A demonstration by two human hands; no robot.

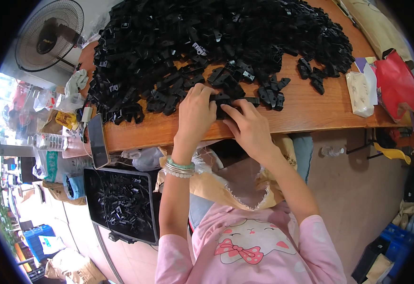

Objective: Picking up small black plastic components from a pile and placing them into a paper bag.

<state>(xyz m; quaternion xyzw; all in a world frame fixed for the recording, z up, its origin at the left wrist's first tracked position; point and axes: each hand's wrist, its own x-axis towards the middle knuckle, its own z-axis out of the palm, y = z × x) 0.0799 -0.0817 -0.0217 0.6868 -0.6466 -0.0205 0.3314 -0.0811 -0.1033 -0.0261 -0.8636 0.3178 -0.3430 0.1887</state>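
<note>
At the front edge of the wooden table, my left hand and my right hand meet over a small black plastic part. The left fingers are curled and close on its left side. From the right, my other hand presses thumb and fingers against the same part. My fingers cover much of it, so its full shape is hidden. Just beyond, a large heap of similar black plastic parts spreads over the table. A few loose ones lie right of my hands.
A black bin with small dark pieces stands below the table at left. An open sack hangs before my lap. A phone leans at the table's left edge. Tissues and a red bag sit at right; a fan stands far left.
</note>
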